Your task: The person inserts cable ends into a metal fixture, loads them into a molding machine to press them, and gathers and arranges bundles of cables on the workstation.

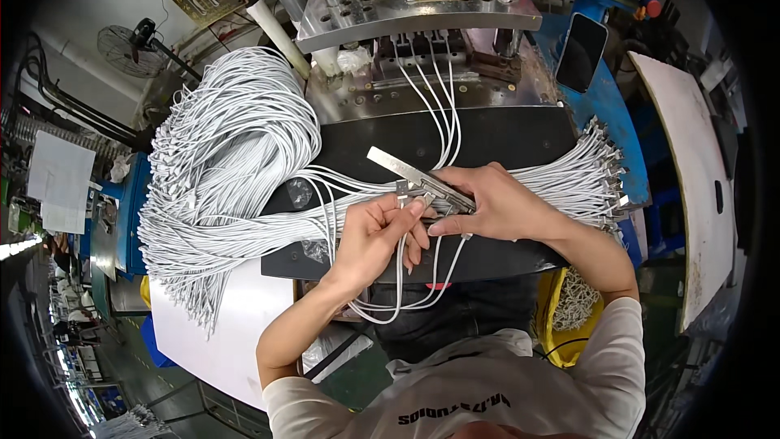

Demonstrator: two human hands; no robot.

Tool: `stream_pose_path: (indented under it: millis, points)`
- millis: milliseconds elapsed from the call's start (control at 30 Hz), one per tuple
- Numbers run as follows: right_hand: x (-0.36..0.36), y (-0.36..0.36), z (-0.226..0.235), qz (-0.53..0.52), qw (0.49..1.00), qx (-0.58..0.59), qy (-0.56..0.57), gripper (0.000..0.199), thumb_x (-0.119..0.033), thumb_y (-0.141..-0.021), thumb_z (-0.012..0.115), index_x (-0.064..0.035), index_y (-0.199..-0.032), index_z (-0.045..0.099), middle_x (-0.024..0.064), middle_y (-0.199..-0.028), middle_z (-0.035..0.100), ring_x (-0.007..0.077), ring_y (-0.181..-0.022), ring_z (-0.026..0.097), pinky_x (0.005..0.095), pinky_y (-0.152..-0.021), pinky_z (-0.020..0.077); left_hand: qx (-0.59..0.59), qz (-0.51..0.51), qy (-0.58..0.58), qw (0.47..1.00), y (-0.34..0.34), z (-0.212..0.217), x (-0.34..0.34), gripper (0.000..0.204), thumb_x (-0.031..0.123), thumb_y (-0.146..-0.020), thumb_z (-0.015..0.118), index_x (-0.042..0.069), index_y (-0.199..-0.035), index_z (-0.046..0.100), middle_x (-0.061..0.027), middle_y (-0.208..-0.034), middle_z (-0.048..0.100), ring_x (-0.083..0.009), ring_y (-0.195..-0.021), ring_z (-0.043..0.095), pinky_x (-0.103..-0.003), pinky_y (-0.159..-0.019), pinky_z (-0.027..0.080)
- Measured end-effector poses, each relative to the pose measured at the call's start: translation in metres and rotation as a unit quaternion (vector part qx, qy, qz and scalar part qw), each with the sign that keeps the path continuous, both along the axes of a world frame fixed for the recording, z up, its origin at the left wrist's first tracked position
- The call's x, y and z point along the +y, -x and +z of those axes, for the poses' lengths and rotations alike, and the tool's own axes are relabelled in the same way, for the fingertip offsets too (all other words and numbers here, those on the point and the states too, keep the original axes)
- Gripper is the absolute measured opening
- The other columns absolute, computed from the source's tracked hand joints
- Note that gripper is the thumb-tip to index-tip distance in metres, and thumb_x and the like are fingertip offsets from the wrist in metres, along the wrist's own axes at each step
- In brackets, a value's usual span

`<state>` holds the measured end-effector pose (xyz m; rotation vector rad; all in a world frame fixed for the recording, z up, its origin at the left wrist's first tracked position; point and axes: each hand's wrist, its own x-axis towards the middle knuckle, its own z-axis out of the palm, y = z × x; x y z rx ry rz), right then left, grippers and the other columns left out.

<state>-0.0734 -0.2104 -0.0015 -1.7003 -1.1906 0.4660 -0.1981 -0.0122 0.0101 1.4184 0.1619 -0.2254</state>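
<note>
My left hand [375,234] pinches the metal connector end of a white cable [399,276] and holds it against a long metal fixture bar [410,172]. My right hand [497,202] grips that bar from the right, over a black work surface [504,134]. Several white cables loop down below my hands. A few more cables [445,106] run up from the bar into the machine's mould block [422,53].
A large bundle of white cables [231,154] lies to the left. Another bundle with metal connectors [589,175] lies to the right. A dark phone [582,52] leans on the blue machine frame. A white board [691,171] stands at far right, a fan [130,47] at upper left.
</note>
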Motion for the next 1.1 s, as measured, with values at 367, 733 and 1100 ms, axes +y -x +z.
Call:
stream_pose_path:
  millis: [367,733,1100]
  points:
    - [-0.005,-0.001,0.048,-0.052,0.951,0.257,0.166,0.047,-0.032,-0.091,0.082,-0.0001,-0.123,0.069,0.0011,-0.067,0.067,0.0037,-0.045,0.051,0.0213,-0.038,0.0385,0.029,-0.007,0.074,0.997,0.001,0.008,-0.001,0.048,0.036,-0.111,0.050,-0.010,-0.108,0.067,-0.0162,-0.081,0.072,-0.0218,-0.066,0.074,-0.033,-0.059,0.063]
    - [-0.051,-0.024,0.075,-0.069,0.966,0.133,0.210,0.035,-0.032,-0.095,0.076,0.0000,-0.109,0.073,0.0039,-0.064,0.064,0.0117,-0.048,0.059,0.0284,-0.043,0.0436,-0.052,-0.003,-0.017,0.999,0.010,0.022,0.009,0.035,0.024,-0.107,0.060,-0.010,-0.115,0.067,-0.0210,-0.101,0.074,-0.0280,-0.088,0.077,-0.037,-0.076,0.065]
    - [0.022,-0.211,-0.014,-0.308,0.869,-0.358,0.146,0.033,-0.023,-0.100,0.055,0.0021,-0.121,0.063,0.0261,-0.114,0.069,0.0464,-0.111,0.064,0.0537,-0.093,0.0523,0.102,-0.023,0.061,0.993,-0.140,0.003,0.005,0.044,0.012,-0.098,0.071,-0.019,-0.125,0.055,-0.0217,-0.120,0.067,-0.0247,-0.087,0.076,-0.028,-0.065,0.064]
